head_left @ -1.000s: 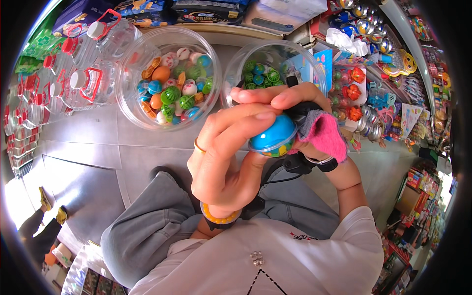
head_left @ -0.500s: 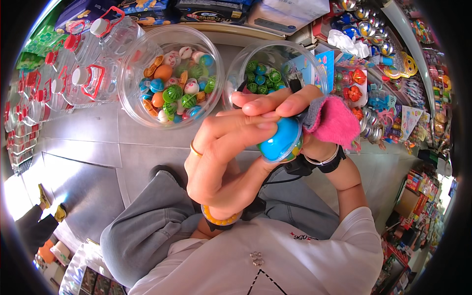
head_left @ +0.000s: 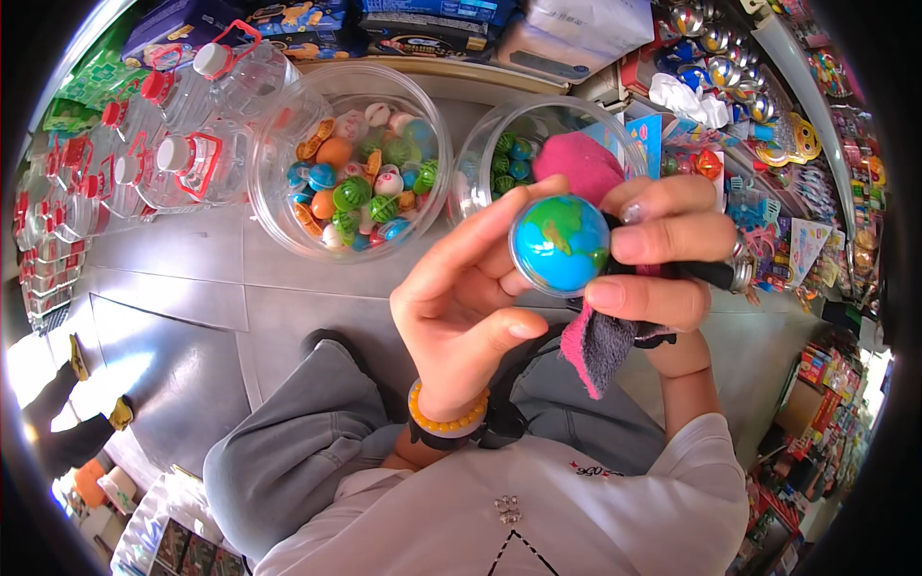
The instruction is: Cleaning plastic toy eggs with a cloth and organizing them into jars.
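A round blue-and-green globe toy [head_left: 559, 242] in a clear shell is between my hands. My left hand [head_left: 451, 302] cups its left side, index finger at the top, thumb apart below. My right hand [head_left: 672, 252] grips the globe's right side, along with a pink-and-grey cloth [head_left: 600, 350] that hangs below it. A pink part [head_left: 581, 163] shows above the hands. Behind are a clear tub of mixed colourful balls [head_left: 277, 211] and a second tub [head_left: 480, 144] of green and blue balls, partly hidden.
Large water bottles [head_left: 226, 163] stand at the left. Packages [head_left: 432, 29] line the back, and toys and small goods [head_left: 788, 139] crowd the right. I sit cross-legged on grey tiles [head_left: 163, 269]. Another person's dark-clothed legs [head_left: 48, 403] with yellow shoes show at lower left.
The globe has turned to show its green land and sits slightly higher. My left thumb has come away from it. My right fingers have moved down onto its right side, and the cloth now hangs lower.
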The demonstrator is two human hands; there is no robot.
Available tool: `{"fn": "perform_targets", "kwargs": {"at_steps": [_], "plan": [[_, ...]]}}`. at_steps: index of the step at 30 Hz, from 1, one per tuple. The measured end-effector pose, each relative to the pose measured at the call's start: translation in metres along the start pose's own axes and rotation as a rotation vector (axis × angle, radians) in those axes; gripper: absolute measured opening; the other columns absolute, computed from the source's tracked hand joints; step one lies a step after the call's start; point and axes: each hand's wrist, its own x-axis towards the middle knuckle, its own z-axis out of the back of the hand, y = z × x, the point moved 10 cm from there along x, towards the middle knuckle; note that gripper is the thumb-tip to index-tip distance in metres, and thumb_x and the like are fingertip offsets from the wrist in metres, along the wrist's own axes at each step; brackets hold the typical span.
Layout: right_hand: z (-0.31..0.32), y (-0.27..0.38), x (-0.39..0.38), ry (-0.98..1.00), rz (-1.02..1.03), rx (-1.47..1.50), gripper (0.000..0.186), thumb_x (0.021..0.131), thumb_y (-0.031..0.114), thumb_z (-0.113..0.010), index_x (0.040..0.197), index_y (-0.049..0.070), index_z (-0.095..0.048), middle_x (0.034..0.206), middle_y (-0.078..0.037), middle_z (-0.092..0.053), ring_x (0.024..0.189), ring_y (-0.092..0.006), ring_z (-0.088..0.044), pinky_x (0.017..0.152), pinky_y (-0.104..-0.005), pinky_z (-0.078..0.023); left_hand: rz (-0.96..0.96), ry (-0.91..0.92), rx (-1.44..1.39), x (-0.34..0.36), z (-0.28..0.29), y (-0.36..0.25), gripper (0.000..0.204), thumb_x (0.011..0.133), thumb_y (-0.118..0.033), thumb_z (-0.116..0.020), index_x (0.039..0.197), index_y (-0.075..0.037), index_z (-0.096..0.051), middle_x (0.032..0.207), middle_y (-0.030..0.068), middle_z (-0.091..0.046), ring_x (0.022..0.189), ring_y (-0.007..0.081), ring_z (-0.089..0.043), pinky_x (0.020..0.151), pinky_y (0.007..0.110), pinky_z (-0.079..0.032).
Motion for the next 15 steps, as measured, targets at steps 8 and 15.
{"fn": "perform_targets", "kwargs": {"at_steps": [8,15], "plan": [[-0.014,0.012,0.002,0.087,0.049,-0.032,0.031,0.061,0.006,-0.071,0.09,0.018,-0.066,0.095,0.004,-0.051,0.076,-0.0142,-0.047,0.058,-0.0237,-0.04,0.038,-0.113,0.032,-0.003,0.007,0.0,0.069,0.068,-0.008,-0.072,0.124,0.009,-0.036,0.12,0.0289,-0.044,0.111,0.0291,-0.048,0.093,0.038,-0.039],[-0.03,0.019,0.004,0.336,0.058,-0.009,0.033,0.061,0.005,-0.072,0.089,0.017,-0.062,0.092,0.001,-0.048,0.082,-0.0183,-0.044,0.059,-0.0264,-0.047,0.034,-0.091,0.169,-0.002,0.008,-0.012,0.05,0.079,-0.003,-0.056,0.124,0.008,-0.037,0.116,0.0295,-0.047,0.109,0.0295,-0.049,0.093,0.038,-0.038]]}}
